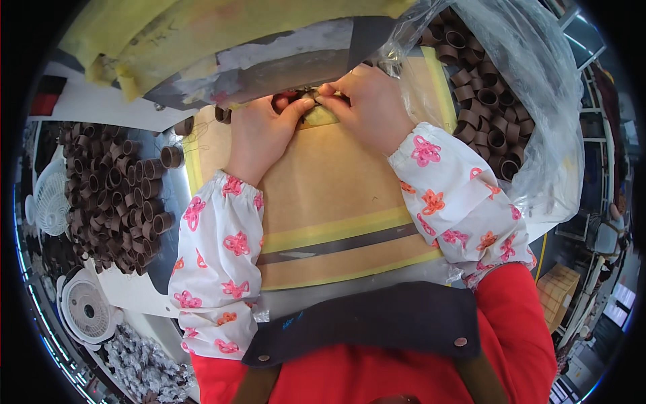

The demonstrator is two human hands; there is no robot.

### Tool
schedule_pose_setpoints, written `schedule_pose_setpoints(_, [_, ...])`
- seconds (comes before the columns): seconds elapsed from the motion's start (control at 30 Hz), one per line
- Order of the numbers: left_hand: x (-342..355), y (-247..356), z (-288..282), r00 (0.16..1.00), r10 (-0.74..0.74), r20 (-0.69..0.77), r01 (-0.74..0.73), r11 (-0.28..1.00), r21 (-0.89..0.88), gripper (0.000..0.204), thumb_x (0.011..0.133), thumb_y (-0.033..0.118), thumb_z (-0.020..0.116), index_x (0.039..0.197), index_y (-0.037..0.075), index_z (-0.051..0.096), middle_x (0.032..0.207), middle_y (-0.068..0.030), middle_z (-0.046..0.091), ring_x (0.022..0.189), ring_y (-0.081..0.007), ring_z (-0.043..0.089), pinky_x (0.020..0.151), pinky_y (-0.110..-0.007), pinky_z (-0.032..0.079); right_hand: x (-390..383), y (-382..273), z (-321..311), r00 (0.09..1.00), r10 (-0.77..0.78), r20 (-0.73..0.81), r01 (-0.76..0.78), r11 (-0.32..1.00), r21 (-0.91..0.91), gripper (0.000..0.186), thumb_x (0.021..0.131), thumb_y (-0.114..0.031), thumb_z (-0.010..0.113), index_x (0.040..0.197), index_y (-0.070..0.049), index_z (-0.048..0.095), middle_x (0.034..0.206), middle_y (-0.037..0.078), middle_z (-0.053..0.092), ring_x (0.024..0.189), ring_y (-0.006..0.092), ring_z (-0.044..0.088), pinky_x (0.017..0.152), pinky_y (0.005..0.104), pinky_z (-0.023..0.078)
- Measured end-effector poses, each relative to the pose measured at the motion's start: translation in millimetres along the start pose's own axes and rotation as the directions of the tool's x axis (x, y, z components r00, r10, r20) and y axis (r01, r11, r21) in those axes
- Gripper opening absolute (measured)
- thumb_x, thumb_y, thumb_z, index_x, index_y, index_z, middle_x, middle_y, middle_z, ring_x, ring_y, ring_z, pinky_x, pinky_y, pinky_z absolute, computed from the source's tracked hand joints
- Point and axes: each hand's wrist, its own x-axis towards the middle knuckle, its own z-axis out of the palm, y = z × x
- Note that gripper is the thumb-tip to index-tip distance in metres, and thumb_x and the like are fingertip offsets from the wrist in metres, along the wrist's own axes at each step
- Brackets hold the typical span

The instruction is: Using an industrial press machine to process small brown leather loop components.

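Note:
My left hand (268, 129) and my right hand (368, 111) are close together at the far end of a tan work surface (323, 182) edged with yellow tape. Both have their thumbs and fingers closed at a small dark item (306, 95), too hidden to make out, above a pale yellowish patch (318, 116). A machine's overhanging panel (249, 54), grey with yellow sheeting, stands just beyond my hands. A few brown rings (222, 114) lie left of my left hand, by the panel's lower edge.
A heap of brown rings (108, 195) lies on the left. A plastic bag (545, 155) of similar rings sits at the right. White fans (89, 310) stand at far left, above a silvery crumpled pile (141, 363). A cardboard box (558, 293) is at lower right.

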Motion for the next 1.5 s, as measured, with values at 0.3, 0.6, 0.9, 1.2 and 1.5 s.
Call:
schedule_pose_setpoints(0.3, [-14.1, 7.4, -19.4, 0.947, 0.303, 0.107, -0.301, 0.953, -0.03, 0.026, 0.066, 0.022, 0.074, 0.071, 0.001, 0.058, 0.052, -0.0047, 0.05, 0.047, -0.0156, 0.047, 0.048, -0.029, 0.039, -20.3, -11.7, -10.8, 0.98, 0.035, 0.195, -0.097, 0.942, 0.321, 0.01, 0.07, -0.007, 0.065, 0.076, -0.002, 0.059, 0.066, 0.009, 0.052, 0.056, 0.0188, 0.051, 0.05, 0.0288, 0.039])
schedule_pose_setpoints(0.6, [-23.9, 10.6, -4.9, 0.892, 0.441, 0.099, -0.432, 0.896, -0.1, 0.015, 0.076, 0.017, 0.065, 0.075, 0.003, 0.059, 0.062, -0.0084, 0.055, 0.053, -0.0215, 0.051, 0.056, -0.03, 0.042, -19.1, -12.6, -4.7, 0.907, 0.277, 0.318, -0.42, 0.656, 0.627, 0.014, 0.075, -0.008, 0.061, 0.089, -0.005, 0.061, 0.077, 0.011, 0.061, 0.064, 0.022, 0.059, 0.06, 0.0289, 0.046])
schedule_pose_setpoints(0.9, [-16.8, 4.3, -12.3, 0.781, 0.618, 0.096, -0.625, 0.773, 0.109, 0.014, 0.086, 0.019, 0.051, 0.083, 0.009, 0.059, 0.063, -0.0064, 0.055, 0.061, -0.0256, 0.054, 0.075, -0.037, 0.036, -34.0, -42.7, -18.4, 0.946, -0.179, 0.271, 0.092, 0.947, 0.307, 0.013, 0.074, -0.004, 0.06, 0.087, -0.005, 0.06, 0.061, 0.008, 0.056, 0.053, 0.0163, 0.054, 0.05, 0.0273, 0.042])
schedule_pose_setpoints(1.2, [-22.2, 5.6, -24.0, 0.949, 0.307, 0.074, -0.314, 0.942, 0.116, 0.017, 0.078, 0.025, 0.063, 0.091, 0.013, 0.065, 0.053, -0.0027, 0.056, 0.048, -0.0179, 0.048, 0.071, -0.033, 0.029, -9.2, -9.7, -10.4, 0.978, -0.006, 0.211, -0.074, 0.927, 0.367, 0.013, 0.072, -0.004, 0.063, 0.085, -0.004, 0.061, 0.064, 0.008, 0.053, 0.054, 0.0176, 0.052, 0.05, 0.028, 0.041])
schedule_pose_setpoints(1.5, [-6.0, -3.7, -4.0, 0.985, 0.157, -0.072, -0.14, 0.97, 0.198, 0.023, 0.075, 0.024, 0.068, 0.071, 0.004, 0.059, 0.042, -0.0001, 0.036, 0.041, -0.0075, 0.033, 0.041, -0.025, 0.027, -4.4, -6.8, -3.2, 0.996, 0.094, 0.001, -0.091, 0.957, 0.275, 0.01, 0.072, -0.001, 0.061, 0.071, 0.002, 0.052, 0.073, 0.014, 0.051, 0.067, 0.0323, 0.052, 0.058, 0.0386, 0.041])
